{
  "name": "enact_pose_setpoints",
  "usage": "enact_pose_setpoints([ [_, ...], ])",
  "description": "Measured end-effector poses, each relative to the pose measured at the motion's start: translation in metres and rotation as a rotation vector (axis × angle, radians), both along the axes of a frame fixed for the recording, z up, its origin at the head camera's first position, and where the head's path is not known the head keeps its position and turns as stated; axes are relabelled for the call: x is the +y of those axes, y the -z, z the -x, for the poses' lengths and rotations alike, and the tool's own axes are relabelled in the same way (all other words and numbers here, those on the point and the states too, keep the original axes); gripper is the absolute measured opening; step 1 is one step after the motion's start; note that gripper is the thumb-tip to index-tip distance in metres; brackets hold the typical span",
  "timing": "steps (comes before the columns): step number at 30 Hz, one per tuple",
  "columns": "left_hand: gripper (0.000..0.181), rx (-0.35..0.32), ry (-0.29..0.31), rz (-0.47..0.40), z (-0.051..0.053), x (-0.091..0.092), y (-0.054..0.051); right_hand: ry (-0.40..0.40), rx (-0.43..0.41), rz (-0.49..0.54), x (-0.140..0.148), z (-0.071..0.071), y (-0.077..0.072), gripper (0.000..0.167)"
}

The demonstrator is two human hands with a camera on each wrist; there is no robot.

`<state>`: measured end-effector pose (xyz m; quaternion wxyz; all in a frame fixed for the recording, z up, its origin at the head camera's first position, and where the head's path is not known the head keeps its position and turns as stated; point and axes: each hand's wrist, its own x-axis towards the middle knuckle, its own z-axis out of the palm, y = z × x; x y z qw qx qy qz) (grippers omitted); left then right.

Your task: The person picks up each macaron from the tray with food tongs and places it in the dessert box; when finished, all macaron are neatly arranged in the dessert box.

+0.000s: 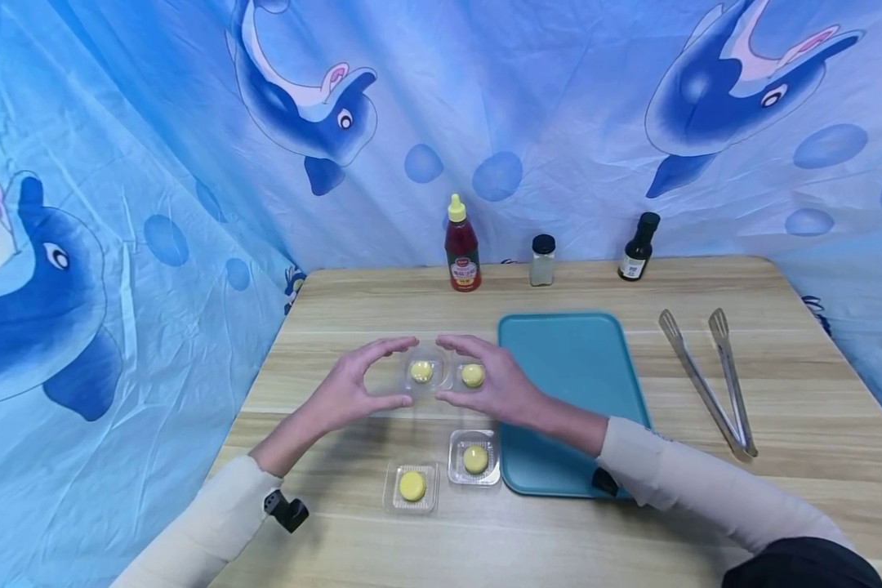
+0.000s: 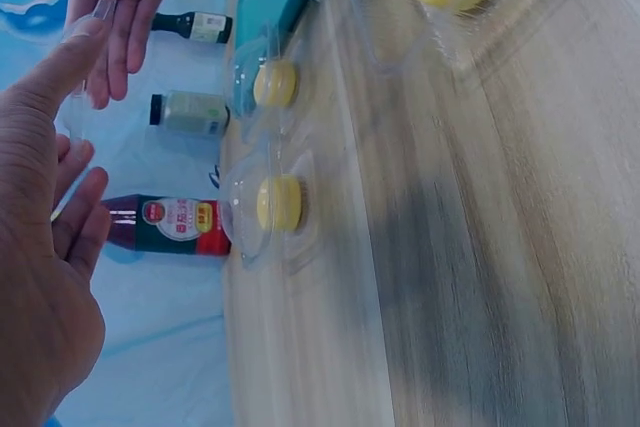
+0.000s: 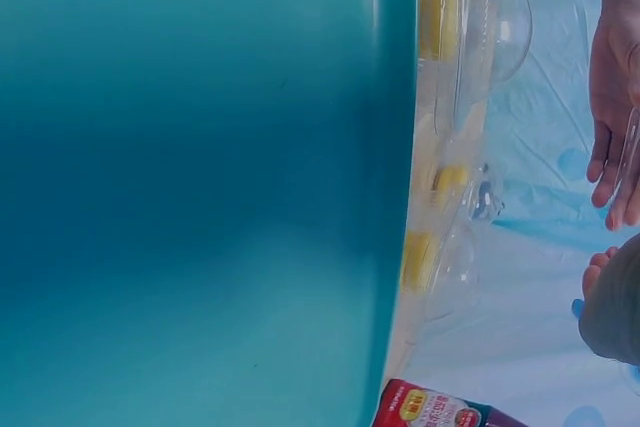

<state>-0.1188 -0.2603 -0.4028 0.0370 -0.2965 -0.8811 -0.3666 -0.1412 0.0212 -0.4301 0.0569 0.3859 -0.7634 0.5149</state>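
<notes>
Both hands hold a clear plastic lid [image 1: 437, 356] above the table, one at each side. My left hand [image 1: 353, 382] pinches its left edge, thumb nearest me; in the left wrist view the thumb [image 2: 75, 57] lies against the clear rim. My right hand [image 1: 501, 384] grips the opposite edge. Beneath them are two yellow round pastries, one at left [image 1: 421, 371] and one at right [image 1: 473, 375], in clear boxes with domed covers. Closer to me, two more pastries sit in clear trays, the left one [image 1: 412, 486] slightly nearer than the right one [image 1: 475, 459].
A teal tray [image 1: 573, 359] lies under my right forearm. Metal tongs [image 1: 720, 392] rest spread at the right. Along the back edge stand a red sauce bottle [image 1: 463, 249], a black-capped jar [image 1: 542, 261] and a dark bottle [image 1: 638, 249], before a blue dolphin curtain [image 1: 559, 98].
</notes>
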Motion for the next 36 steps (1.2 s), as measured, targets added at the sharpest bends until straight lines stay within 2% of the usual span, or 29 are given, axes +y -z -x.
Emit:
enact_pose_setpoints([
  [7, 0.081, 0.079, 0.064, 0.004, -0.002, -0.001, 0.000, -0.011, 0.008, -0.019, 0.000, -0.003, 0.001, 0.077],
  [14, 0.081, 0.128, 0.083, 0.094, -0.008, -0.007, 0.003, -0.044, 0.030, -0.117, 0.000, -0.013, 0.003, 0.078],
  [21, 0.084, 0.105, 0.143, 0.136, -0.021, -0.010, 0.011, -0.074, 0.054, -0.190, 0.000, -0.028, 0.008, 0.077],
  [28, 0.087, 0.130, 0.201, 0.152, -0.033, -0.015, 0.024, -0.062, 0.028, -0.272, -0.003, -0.047, 0.013, 0.079],
  [36, 0.087, 0.078, 0.239, 0.237, -0.046, -0.018, 0.027, -0.088, 0.047, -0.345, -0.008, -0.063, 0.018, 0.077],
])
